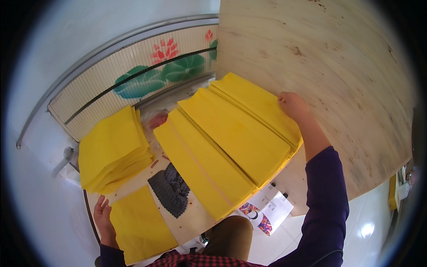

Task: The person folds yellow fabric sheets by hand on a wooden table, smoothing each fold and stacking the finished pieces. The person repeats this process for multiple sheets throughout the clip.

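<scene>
Three overlapping bundles of folded yellow cloth-like sheets (235,129) fan out across the middle of the table. At the right edge of the farthest bundle, my right hand (294,107) is closed in a fist; whether a sheet edge is pinched in it is hidden. My left hand (105,219) is raised at the left side, its fingers apart and slightly bent, with nothing in them. Beside it lies a single flat yellow sheet (142,224) at the near edge. Beyond that hand stands a thick yellow stack (113,149) with uneven layers.
A crumpled dark grey textured cloth (171,191) lies between the stacks on the wooden table (184,226). A large upright plywood board (311,49) bounds the right side. Behind is a slatted panel (102,95) painted with lotus flowers. A white patterned bag (269,207) sits below the table.
</scene>
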Demonstrator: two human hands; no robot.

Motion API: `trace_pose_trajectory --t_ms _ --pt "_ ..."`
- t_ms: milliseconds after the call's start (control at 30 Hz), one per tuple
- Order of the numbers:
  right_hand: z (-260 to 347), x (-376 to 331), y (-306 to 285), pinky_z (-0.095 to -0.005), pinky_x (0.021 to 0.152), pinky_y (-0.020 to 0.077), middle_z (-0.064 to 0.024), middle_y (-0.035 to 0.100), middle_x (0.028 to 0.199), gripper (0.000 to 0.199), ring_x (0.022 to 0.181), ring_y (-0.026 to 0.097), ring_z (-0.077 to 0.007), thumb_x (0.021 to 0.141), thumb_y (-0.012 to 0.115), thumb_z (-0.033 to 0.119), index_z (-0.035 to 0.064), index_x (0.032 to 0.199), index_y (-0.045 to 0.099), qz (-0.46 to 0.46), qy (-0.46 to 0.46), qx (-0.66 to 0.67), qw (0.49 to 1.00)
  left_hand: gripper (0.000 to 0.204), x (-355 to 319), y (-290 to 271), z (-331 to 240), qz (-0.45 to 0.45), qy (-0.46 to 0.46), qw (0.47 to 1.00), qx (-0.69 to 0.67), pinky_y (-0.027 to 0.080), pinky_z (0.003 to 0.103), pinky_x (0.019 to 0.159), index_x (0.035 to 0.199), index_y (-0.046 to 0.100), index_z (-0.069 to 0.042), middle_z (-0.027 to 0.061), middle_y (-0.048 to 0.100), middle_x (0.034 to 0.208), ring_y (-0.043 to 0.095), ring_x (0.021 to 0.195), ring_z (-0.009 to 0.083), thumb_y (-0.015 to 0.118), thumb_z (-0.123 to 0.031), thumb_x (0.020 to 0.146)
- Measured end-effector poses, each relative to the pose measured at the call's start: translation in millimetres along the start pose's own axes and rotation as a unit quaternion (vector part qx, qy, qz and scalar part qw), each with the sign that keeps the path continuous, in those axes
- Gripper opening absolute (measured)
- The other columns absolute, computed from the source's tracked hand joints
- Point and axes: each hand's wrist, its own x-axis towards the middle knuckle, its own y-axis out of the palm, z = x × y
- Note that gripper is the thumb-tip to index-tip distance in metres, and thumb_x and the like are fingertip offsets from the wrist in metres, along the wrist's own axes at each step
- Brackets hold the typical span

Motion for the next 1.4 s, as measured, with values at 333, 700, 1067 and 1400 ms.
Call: trace_pose_trajectory --t_ms 333,700,1067,1400 --pt "18 28 48 -0.0386 0.103 0.0380 -0.0119 0.047 0.137 0.040 0.127 0.042 -0.0301 0.091 0.052 0.022 0.0061 0.128 0.049 -0.017 -0.063 -0.078 0.995 0.039 -5 -24 23 -0.020 -0.028 0.999 -0.013 0.043 0.030 0.092 0.127 0.054 -0.003 0.0078 0.051 0.133 0.052 0.114 0.0191 0.052 -0.006 0.089" --pt "-3 39 71 -0.0382 0.114 0.0199 -0.0170 0.031 0.149 0.058 0.140 0.026 -0.0283 0.098 0.039 0.040 0.0016 0.141 0.035 0.088 -0.163 -0.004 0.983 0.036 -10 -22 31 -0.022 -0.047 0.998 -0.023 0.043 0.030 0.092 0.125 0.055 -0.004 0.0093 0.049 0.136 0.053 0.113 0.0197 0.056 -0.009 0.089" --pt "14 31 46 -0.0413 0.112 0.0235 -0.0190 0.036 0.146 0.057 0.137 0.031 -0.0314 0.098 0.040 0.041 0.0003 0.138 0.040 0.051 -0.182 -0.025 0.982 0.035 -19 -38 32 -0.037 -0.058 0.996 -0.053 0.044 0.028 0.089 0.124 0.055 -0.003 0.0082 0.050 0.135 0.054 0.109 0.0162 0.057 -0.009 0.089" --pt "22 27 55 -0.0408 0.107 0.0315 -0.0207 0.048 0.135 0.052 0.128 0.042 -0.0353 0.097 0.043 0.040 -0.0009 0.129 0.048 0.071 -0.208 -0.017 0.975 0.033 -28 -56 36 -0.063 -0.073 0.994 -0.048 0.044 0.028 0.088 0.122 0.056 -0.003 0.0082 0.053 0.130 0.056 0.107 0.0156 0.057 -0.009 0.089"
